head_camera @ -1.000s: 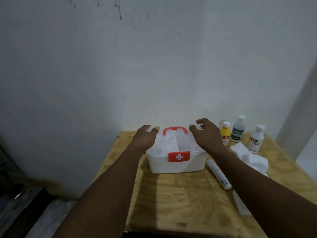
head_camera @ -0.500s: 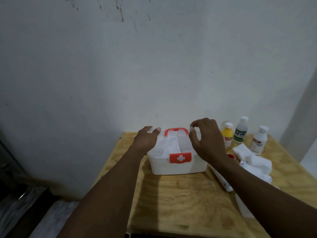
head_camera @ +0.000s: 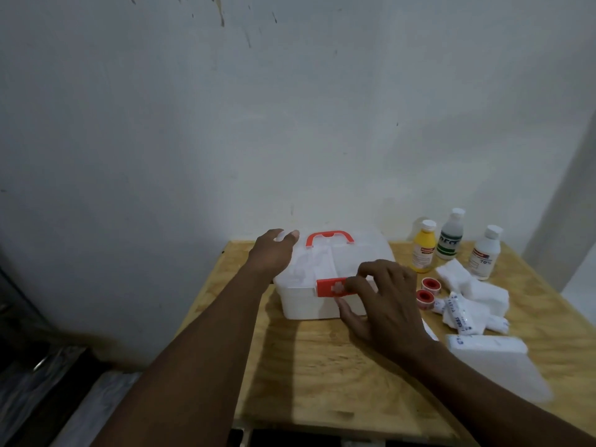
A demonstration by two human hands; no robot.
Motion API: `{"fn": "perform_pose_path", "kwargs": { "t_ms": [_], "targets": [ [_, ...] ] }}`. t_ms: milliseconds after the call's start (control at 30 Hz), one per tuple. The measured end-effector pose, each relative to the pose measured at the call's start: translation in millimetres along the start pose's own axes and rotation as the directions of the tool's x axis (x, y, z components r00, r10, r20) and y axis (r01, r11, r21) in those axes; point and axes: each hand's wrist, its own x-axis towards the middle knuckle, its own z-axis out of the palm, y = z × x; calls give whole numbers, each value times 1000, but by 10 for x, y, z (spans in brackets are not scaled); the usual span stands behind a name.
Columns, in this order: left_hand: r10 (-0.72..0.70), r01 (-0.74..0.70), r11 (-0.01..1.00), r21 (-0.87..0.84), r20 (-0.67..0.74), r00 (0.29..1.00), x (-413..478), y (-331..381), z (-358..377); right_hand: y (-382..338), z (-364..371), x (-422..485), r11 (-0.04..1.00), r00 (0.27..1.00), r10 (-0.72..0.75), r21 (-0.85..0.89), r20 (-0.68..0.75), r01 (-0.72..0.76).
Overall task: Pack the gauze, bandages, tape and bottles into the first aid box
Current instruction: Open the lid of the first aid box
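The bench (head_camera: 322, 366) is seen to be bare plywood, matt and grained. The first aid box (head_camera: 309, 304) is made of smooth white plastic, its lid (head_camera: 364, 250) translucent (handle (head_camera: 329, 237) and latch (head_camera: 329, 287) in red plastic). The gauze (head_camera: 477, 288) is seen as soft white cloth. The bottles (head_camera: 423, 253) appear as smooth plastic with paper labels.

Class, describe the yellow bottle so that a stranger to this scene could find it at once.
Start at the white first aid box with the red handle on the wooden table. To its right, three bottles stand near the wall. The yellow bottle is the nearest to the box and the only one with a yellow body; the other two are pale.
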Motion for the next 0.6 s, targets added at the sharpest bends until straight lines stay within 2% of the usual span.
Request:
{"fn": "perform_pose_path", "kwargs": {
  "t_ms": [67,100,133,167,200,233,267,300,367,433,600],
  "targets": [
    [-9,9,1000,-20,-2,1000,-8,1,6,-146,-52,-64,975,982,184,120,46,-188],
    [-11,11,1000,-21,-1,1000,-15,4,11,-247,-94,-72,911,938,335,224,90,-347],
    [-11,11,1000,-18,-2,1000,-20,8,13,-353,-143,-61,775,843,516,335,153,-535],
    [-13,13,1000,-14,-3,1000,-25,12,14,-453,-184,-31,555,688,683,438,246,-707],
    [-13,13,1000,-9,-6,1000,-28,15,13,-537,-215,12,271,494,783,507,379,-818],
    [-13,13,1000,-5,-7,1000,-34,20,14,-615,-236,55,-4,318,789,521,526,-854],
    [-13,13,1000,-1,-8,1000,-37,22,16,-678,-242,97,-206,201,740,501,642,-841],
    [-14,14,1000,7,-10,1000,-47,28,15,-729,-240,136,-328,143,692,485,708,-810],
    [-12,12,999,34,-8,1000,-62,41,4,-791,-225,223,-450,97,660,495,745,-743],
    [-13,13,998,62,0,1000,-68,45,-12,-816,-213,275,-508,71,659,512,749,-693],
    [-26,25,999,41,15,1000,-70,51,-45,-810,-264,277,-447,110,685,535,720,-718]
  ]
}}
